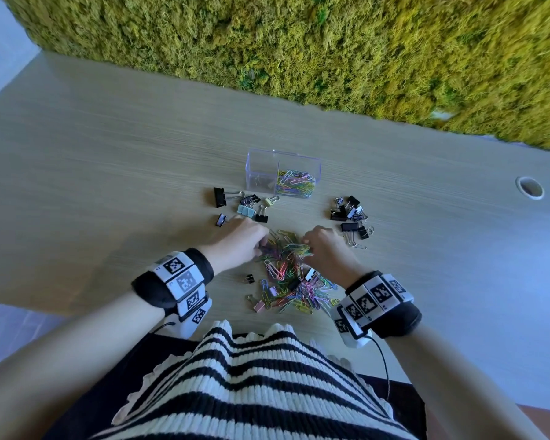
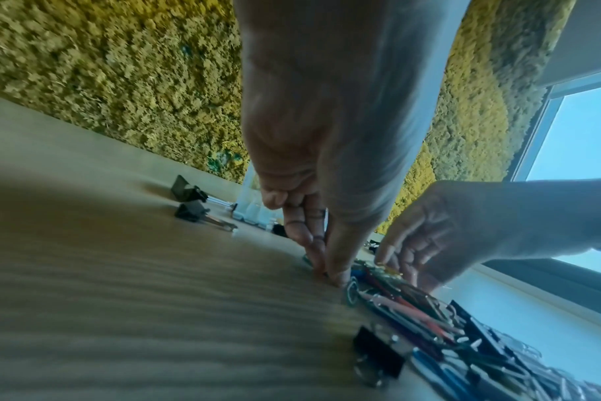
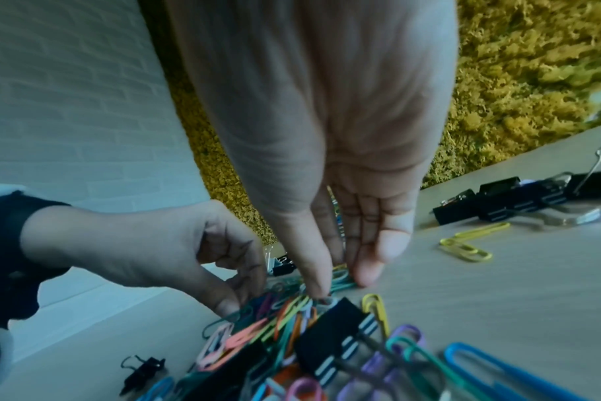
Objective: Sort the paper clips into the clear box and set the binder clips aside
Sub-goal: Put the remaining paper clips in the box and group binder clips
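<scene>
A mixed pile of coloured paper clips [image 1: 286, 274] is spread on the wooden table [image 1: 108, 173] near the person, with a few binder clips still buried in it, among them a black one with white stripes [image 3: 336, 333]. The far edge of the pile is worked by both hands. The left hand [image 1: 238, 241] is lowered onto the pile's left side, its thumb and fingers brought together in a pinch on clips at the table surface; exactly which clip is caught cannot be told. The right hand [image 1: 326, 249] is set on the pile's right side, its fingers held straight and close together, tips pressed down on green and yellow paper clips.

The clear box [image 1: 283, 176] is placed farther away, beyond the pile; its right compartment is filled with coloured paper clips, while a few dark items are seen in the left one. Binder clips are gathered in two groups: one left group [image 1: 242, 204] just near of the box, black, pale blue and pale yellow, and one right group [image 1: 351, 217], mostly black. A small black binder clip [image 1: 250, 278] is lying alone just left of the pile. The far side of the table is bordered by a moss wall [image 1: 331, 42].
</scene>
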`<action>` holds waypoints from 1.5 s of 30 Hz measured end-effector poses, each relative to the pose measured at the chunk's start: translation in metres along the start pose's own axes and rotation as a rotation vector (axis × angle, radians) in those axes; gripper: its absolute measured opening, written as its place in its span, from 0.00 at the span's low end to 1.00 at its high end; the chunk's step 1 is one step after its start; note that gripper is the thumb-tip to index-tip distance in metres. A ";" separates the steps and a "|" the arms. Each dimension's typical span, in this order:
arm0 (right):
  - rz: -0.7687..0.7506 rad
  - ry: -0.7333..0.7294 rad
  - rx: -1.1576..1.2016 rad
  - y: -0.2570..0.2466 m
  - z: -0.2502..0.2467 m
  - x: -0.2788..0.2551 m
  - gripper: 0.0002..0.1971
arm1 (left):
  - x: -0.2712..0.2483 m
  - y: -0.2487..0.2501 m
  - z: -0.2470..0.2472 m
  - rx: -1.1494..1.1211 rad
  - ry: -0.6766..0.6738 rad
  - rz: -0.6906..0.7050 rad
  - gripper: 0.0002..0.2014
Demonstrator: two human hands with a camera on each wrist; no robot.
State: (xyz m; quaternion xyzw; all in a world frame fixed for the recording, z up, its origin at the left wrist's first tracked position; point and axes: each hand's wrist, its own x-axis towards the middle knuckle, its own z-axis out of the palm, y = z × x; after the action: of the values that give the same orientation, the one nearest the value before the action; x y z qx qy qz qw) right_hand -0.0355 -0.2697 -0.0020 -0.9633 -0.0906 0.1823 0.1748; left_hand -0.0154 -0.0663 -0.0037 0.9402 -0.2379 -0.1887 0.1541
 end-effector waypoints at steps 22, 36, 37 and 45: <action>0.013 0.101 -0.037 -0.021 0.010 0.002 0.07 | 0.006 -0.020 -0.012 -0.135 0.291 0.119 0.03; 0.029 0.115 0.309 -0.004 -0.013 0.004 0.05 | 0.019 -0.011 -0.008 0.137 0.121 0.099 0.39; 0.021 0.141 0.345 -0.002 -0.019 0.004 0.05 | 0.022 -0.011 -0.005 0.131 0.114 0.098 0.40; -0.032 0.503 0.445 -0.006 -0.091 0.046 0.06 | 0.036 -0.001 0.003 0.202 -0.010 0.181 0.41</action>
State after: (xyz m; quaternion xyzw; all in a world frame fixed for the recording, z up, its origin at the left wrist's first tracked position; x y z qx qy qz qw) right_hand 0.0413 -0.2811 0.0644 -0.9147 -0.0176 -0.0487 0.4008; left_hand 0.0137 -0.0840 -0.0168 0.9248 -0.3403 -0.1537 0.0736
